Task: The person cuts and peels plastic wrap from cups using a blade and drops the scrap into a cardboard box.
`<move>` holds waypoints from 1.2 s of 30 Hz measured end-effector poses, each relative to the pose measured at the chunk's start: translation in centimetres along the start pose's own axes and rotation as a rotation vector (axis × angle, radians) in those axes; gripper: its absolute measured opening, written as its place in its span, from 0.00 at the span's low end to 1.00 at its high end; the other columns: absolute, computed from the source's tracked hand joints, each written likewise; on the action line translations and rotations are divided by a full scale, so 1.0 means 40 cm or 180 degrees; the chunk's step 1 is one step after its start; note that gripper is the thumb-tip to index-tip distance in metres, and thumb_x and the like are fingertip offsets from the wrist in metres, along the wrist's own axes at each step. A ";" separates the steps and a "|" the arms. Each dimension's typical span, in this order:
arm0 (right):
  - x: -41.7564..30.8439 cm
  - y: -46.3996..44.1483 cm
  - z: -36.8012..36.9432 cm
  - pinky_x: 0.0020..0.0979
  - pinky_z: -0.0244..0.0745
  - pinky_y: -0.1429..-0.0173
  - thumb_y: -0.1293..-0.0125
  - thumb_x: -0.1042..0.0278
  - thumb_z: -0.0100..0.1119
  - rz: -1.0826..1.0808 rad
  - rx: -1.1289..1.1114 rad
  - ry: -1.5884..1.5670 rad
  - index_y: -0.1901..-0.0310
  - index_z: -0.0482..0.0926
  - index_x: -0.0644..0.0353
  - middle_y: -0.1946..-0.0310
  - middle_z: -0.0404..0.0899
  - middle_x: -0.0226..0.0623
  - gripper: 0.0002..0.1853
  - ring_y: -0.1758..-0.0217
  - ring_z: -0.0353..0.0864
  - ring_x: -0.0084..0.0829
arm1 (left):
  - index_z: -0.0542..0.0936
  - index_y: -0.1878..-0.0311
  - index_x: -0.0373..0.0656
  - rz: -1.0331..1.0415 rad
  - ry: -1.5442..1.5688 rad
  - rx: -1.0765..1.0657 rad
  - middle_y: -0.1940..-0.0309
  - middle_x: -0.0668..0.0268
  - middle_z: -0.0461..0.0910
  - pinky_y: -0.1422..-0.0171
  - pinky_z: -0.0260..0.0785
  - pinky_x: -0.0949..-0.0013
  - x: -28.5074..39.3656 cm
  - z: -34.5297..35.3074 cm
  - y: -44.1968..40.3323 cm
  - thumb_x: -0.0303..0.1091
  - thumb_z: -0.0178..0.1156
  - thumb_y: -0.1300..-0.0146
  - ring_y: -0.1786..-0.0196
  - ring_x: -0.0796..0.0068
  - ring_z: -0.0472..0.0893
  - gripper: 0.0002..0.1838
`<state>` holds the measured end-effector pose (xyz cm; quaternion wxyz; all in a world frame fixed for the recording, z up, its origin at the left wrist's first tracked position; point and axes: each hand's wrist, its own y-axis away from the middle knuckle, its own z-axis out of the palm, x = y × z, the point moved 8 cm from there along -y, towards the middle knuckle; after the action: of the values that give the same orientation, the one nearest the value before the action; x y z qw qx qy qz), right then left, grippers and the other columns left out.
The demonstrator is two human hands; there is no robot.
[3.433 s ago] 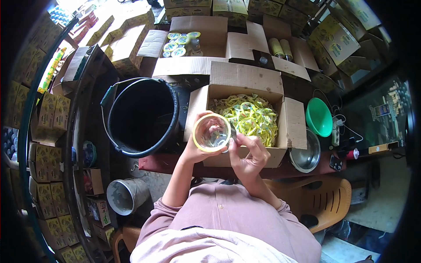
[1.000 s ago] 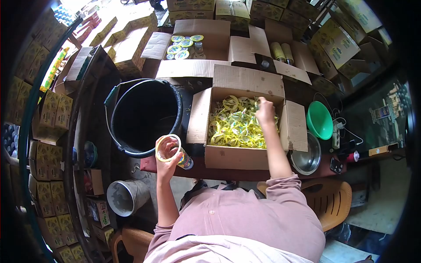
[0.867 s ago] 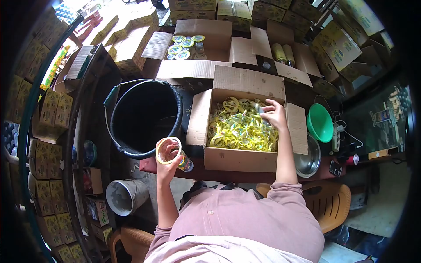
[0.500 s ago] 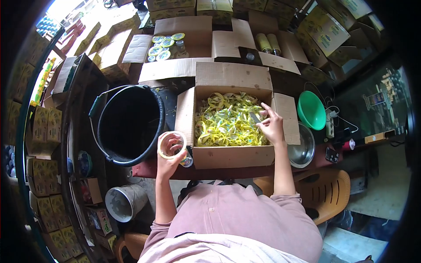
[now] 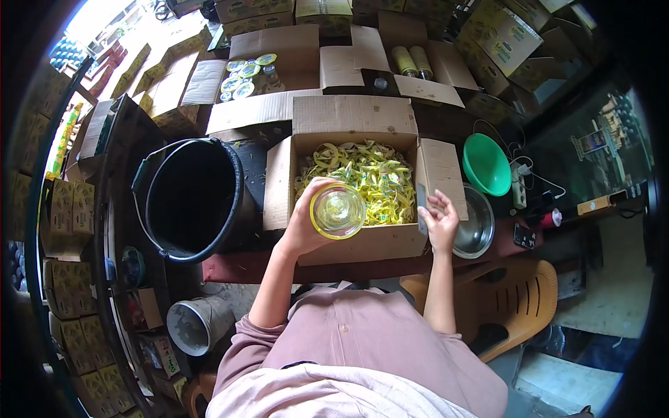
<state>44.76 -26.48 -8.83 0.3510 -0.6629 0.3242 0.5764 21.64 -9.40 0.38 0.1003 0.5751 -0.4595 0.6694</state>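
My left hand point(image 5: 304, 221) is wrapped round a clear, round container point(image 5: 338, 211) with a yellowish rim, held over the front edge of an open cardboard box point(image 5: 362, 249). Yellow-green plastic-like strips point(image 5: 369, 174) fill much of that box. At its right flap, my right hand point(image 5: 442, 219) pinches a thin, flat grey blade point(image 5: 421, 207) between thumb and fingers. The blade points away from me, and whether it has a handle cannot be seen.
A large black bucket point(image 5: 240, 202) stands left of the box. To the right are a green bowl point(image 5: 486, 165), a metal bowl point(image 5: 481, 233) and a phone point(image 5: 524, 236). Behind, another carton point(image 5: 275, 42) holds lidded containers. A plastic chair point(image 5: 536, 296) is at my right.
My left hand has brought the clear container rightward and up to the box front, turning its round end toward me. My right hand has moved from above the strips to the right flap with the blade.
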 end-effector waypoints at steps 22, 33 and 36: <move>0.059 -0.063 -0.123 0.20 0.72 0.61 0.53 0.85 0.62 0.0014 0.0627 -0.0102 0.49 0.68 0.66 0.58 0.71 0.40 0.26 0.64 0.73 0.23 | 0.66 0.48 0.35 0.0606 0.5173 0.3777 0.47 0.50 0.67 0.40 0.57 0.43 -0.263 -0.517 0.205 0.38 0.58 0.51 0.43 0.49 0.65 0.27; 0.054 -0.061 -0.141 0.20 0.74 0.62 0.52 0.85 0.61 -0.0009 0.0739 -0.0206 0.50 0.68 0.66 0.60 0.72 0.39 0.25 0.69 0.74 0.21 | 0.70 0.56 0.30 0.1009 0.6704 0.3096 0.60 0.53 0.71 0.50 0.68 0.58 -0.209 -0.482 0.177 0.38 0.47 0.41 0.55 0.59 0.71 0.18; 0.045 -0.053 -0.143 0.20 0.74 0.62 0.53 0.85 0.62 0.0045 0.0797 -0.0175 0.51 0.69 0.66 0.60 0.72 0.40 0.24 0.68 0.74 0.22 | 0.69 0.59 0.31 0.0677 0.6625 0.3118 0.63 0.55 0.70 0.50 0.68 0.60 -0.191 -0.470 0.181 0.35 0.49 0.43 0.55 0.62 0.70 0.15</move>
<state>49.82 -30.20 -9.91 0.4358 -0.5956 0.3886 0.5518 6.54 3.28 -8.23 0.1398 -0.3192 0.1083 0.9310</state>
